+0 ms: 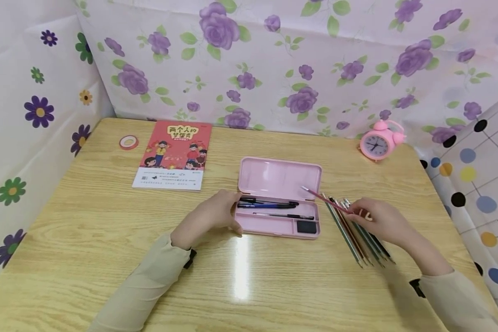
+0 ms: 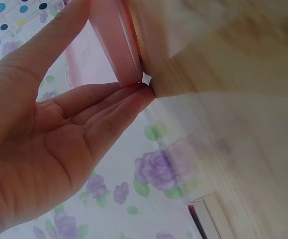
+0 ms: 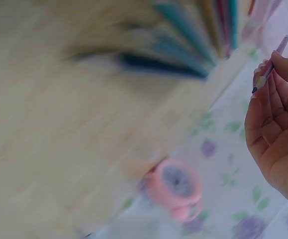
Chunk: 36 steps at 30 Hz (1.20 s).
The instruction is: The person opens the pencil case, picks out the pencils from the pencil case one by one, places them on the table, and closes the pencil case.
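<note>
An open pink pencil case (image 1: 265, 225) lies on the table with its lid tipped back. My left hand (image 1: 216, 210) holds the case's left end, thumb at the front corner and fingers toward the hinge; the left wrist view shows the fingers against the case's edge (image 2: 116, 45). Inside lie dark pens (image 1: 269, 206), a slim clear pen (image 1: 290, 216) and a black block (image 1: 306, 226), perhaps an eraser. Between thumb and fingers, my right hand (image 1: 379, 221) pinches a reddish-pink pencil (image 3: 270, 68), slanting toward the case. Below that hand, several pencils (image 1: 348, 235) are spread on the table.
A red-covered book (image 1: 172, 157) lies at the back left beside a roll of tape (image 1: 129, 142). At the back right stands a pink alarm clock (image 1: 375, 144). Flowered and dotted cloths (image 1: 269, 69) enclose the wooden table (image 1: 199, 286).
</note>
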Tool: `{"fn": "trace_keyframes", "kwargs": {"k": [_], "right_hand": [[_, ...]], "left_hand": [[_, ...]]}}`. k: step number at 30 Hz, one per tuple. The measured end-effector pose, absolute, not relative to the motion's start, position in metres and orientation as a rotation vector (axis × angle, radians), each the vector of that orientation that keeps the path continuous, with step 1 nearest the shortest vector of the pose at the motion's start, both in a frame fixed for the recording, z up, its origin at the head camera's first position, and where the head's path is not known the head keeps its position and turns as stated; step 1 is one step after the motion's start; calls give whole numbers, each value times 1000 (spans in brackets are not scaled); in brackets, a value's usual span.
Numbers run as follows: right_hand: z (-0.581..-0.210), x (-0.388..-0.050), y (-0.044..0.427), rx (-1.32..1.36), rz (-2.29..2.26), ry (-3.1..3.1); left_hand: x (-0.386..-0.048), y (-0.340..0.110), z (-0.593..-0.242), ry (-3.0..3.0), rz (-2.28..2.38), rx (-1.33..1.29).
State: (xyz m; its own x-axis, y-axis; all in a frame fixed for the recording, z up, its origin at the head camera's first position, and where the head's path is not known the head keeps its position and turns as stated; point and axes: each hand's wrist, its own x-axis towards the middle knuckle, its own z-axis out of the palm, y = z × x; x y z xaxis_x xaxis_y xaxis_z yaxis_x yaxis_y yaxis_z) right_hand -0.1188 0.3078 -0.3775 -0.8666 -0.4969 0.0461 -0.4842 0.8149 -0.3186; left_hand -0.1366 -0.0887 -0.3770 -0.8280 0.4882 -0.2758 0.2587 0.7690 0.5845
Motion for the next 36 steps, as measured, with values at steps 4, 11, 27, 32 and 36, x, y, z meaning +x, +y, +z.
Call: {"fn": "trace_keyframes", "kwargs": {"k": [4,11,27,32,36], "right_hand": [[-381,-108,331,-688,-494,2960],[-388,-89,360,-502,-528,2976],[-402,-80,385,-237,-463,2909],[-405,-79,384,-215,-469,2933],[-407,-76,382,-219,-463,2927]], "left_hand": [[-136,-90,-377,2547,772,577],[-136,-93,-379,2556,784,612],[-135,-91,-375,2547,780,601],[-136,-90,-374,2546,782,609],[-136,-89,-374,2540,786,601]]}}
